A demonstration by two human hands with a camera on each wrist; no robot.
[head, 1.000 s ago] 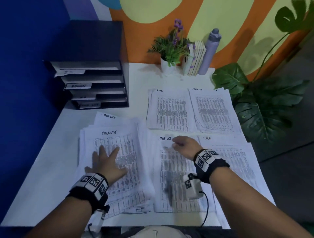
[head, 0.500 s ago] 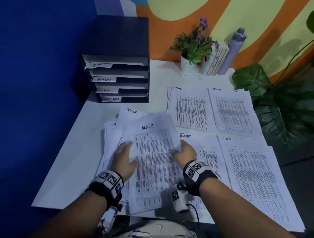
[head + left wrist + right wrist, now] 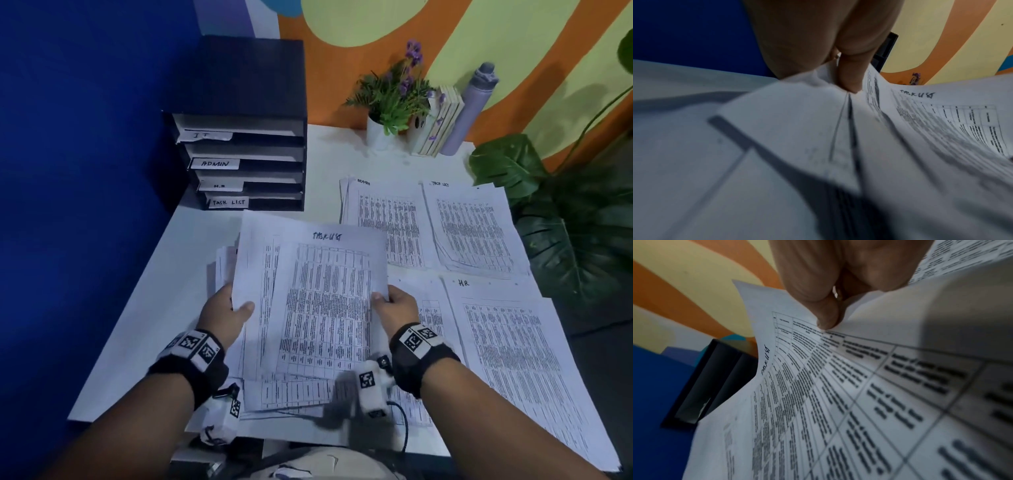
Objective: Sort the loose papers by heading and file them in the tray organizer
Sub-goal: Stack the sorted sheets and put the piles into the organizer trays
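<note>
Both hands hold up a sheaf of printed sheets headed "Task List" [image 3: 315, 301] above the near middle of the white table [image 3: 157, 308]. My left hand [image 3: 229, 308] grips its left edge, thumb on top [image 3: 849, 76]. My right hand [image 3: 394, 303] pinches the right edge, thumb on the print [image 3: 826, 316]. More loose sheets [image 3: 291, 394] lie beneath. The black tray organizer [image 3: 246, 144] stands at the back left, its slots labelled IT, ADMIN, H.R and TASK LIST [image 3: 228, 202].
Sorted piles lie on the right: ADMIN [image 3: 383, 222], a task list pile [image 3: 472, 229], H.R [image 3: 520, 359]. A potted plant [image 3: 390, 102], books [image 3: 438, 123] and a purple bottle [image 3: 469, 106] stand at the back. A big leafy plant [image 3: 575, 222] crowds the right edge.
Both hands closed on the task list sheaf and lifted it off the left pile, toward the table's middle. The head view shifted left, bringing the organizer closer to centre.
</note>
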